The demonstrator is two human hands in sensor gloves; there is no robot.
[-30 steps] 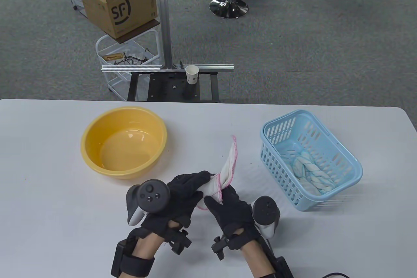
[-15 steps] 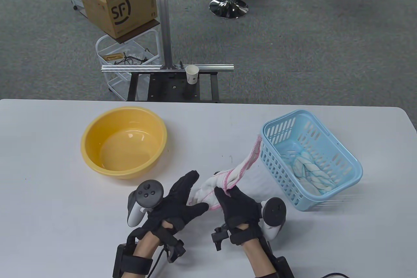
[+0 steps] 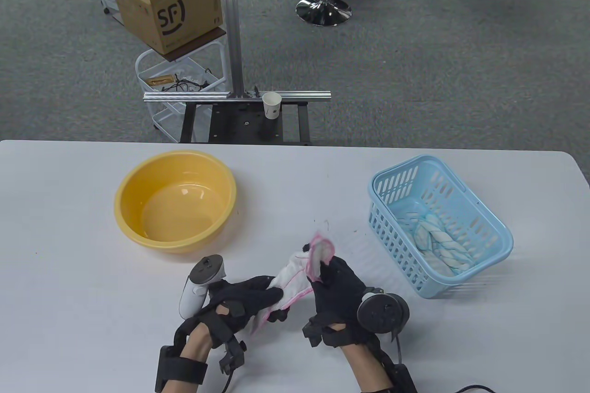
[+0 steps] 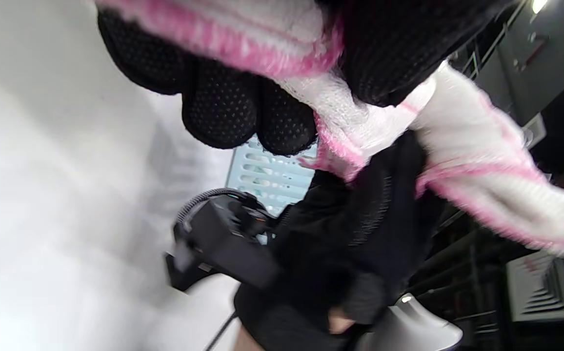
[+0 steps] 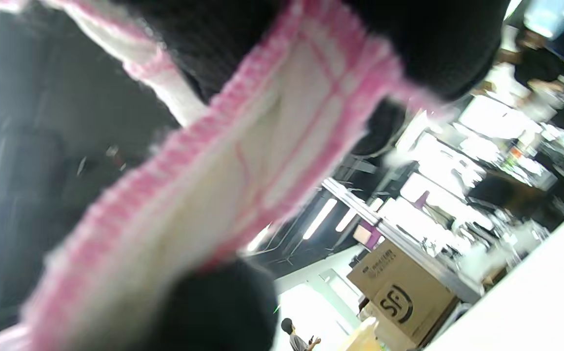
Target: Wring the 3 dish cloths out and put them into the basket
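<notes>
Over the white table (image 3: 69, 273), both hands' fingers (image 3: 258, 294) grip the pink-edged cloth (image 3: 295, 275) between them

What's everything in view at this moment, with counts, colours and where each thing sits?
Pink-edged cloth: one, white with pink trim, gripped between both hands above the table's near middle.
Basket: one, light blue, table right.
Twisted cloths: blue and white, inside the basket; count unclear.
Basin: one, yellow, table left.
Table: one, white.
Paper cup: one, white, on the stand behind the table.
Cardboard box: one, brown, on a cart.
Left hand: black glove, grips the cloth.
Right hand: black glove, grips the cloth.
</notes>
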